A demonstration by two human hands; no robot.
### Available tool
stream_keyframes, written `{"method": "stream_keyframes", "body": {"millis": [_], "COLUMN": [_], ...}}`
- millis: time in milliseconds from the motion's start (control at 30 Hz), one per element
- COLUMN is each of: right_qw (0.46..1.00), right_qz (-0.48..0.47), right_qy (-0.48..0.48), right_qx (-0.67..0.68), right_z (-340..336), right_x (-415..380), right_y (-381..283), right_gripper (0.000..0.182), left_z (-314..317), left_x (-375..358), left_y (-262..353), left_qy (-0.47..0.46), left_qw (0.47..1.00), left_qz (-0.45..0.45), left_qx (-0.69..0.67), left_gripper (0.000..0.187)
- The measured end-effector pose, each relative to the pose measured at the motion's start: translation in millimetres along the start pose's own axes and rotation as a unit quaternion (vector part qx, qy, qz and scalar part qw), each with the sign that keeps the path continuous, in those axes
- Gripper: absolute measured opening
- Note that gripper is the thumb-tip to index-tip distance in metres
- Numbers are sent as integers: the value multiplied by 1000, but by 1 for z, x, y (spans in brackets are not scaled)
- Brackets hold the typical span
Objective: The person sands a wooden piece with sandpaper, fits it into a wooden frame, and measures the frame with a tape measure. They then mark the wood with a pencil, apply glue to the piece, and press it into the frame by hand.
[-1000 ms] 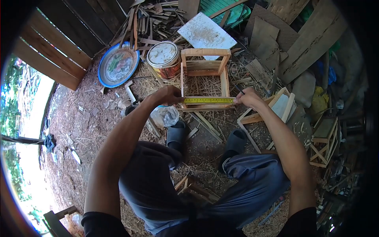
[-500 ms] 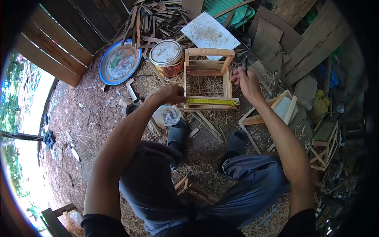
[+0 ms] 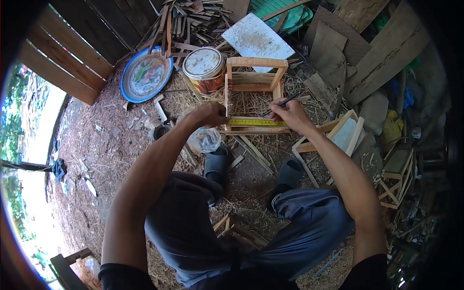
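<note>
A small wooden frame (image 3: 256,62) of light bars stands on the ground before me. Along its near bar lies a yellow tape measure (image 3: 256,123), stretched from left to right. My left hand (image 3: 211,115) is closed on the tape's left end at the frame's corner. Over the right part of the same bar, my right hand (image 3: 291,116) grips a dark pencil (image 3: 287,99) between thumb and fingers. The pencil slants down to the left, its lower end right at the tape's upper edge.
A paint bucket (image 3: 203,64) and a blue-rimmed tray (image 3: 147,75) stand left of the frame. Behind it lies a dusty white board (image 3: 257,42). Another wooden frame (image 3: 333,133) leans at the right. Wood scraps (image 3: 200,21) pile up at the back, and a plastic bag (image 3: 207,140) lies near my left foot.
My right hand has moved down and left to the near bar. The pencil has tipped from upright to slanted, its end now at the tape. My left hand stays in place.
</note>
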State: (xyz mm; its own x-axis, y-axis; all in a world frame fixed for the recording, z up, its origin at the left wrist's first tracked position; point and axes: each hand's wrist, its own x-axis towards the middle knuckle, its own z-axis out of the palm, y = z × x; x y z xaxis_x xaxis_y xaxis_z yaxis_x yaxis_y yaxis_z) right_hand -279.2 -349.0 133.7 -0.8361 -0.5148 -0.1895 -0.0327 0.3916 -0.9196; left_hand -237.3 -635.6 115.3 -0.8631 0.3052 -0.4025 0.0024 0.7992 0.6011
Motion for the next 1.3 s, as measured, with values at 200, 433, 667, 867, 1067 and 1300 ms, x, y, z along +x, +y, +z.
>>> {"method": "stream_keyframes", "body": {"millis": [200, 433, 667, 867, 1067, 1300], "right_qw": [1000, 999, 986, 971, 997, 1000], "right_qz": [-17, 19, 109, 96, -20, -11], "right_qy": [-10, 22, 50, 8, 22, 18], "right_qx": [-22, -22, 117, 220, 72, -10], "right_z": [0, -1, -7, -7, 1, 11], "right_x": [-1, 4, 5, 6, 5, 4], "right_y": [2, 5, -17, -17, -8, -5], "right_gripper": [17, 22, 23, 25, 21, 26], "left_z": [2, 1, -1, 0, 0, -1], "left_x": [1, 2, 2, 2, 1, 0], "left_y": [-1, -1, 3, 0, 2, 3], "left_qy": [6, -7, -21, -17, -14, -5], "left_qw": [1000, 1000, 1000, 1000, 1000, 1000], "left_qz": [1, -9, -23, -12, -15, 0], "left_qx": [14, 8, 0, -2, -13, 2], "left_gripper": [29, 28, 27, 27, 27, 28]}}
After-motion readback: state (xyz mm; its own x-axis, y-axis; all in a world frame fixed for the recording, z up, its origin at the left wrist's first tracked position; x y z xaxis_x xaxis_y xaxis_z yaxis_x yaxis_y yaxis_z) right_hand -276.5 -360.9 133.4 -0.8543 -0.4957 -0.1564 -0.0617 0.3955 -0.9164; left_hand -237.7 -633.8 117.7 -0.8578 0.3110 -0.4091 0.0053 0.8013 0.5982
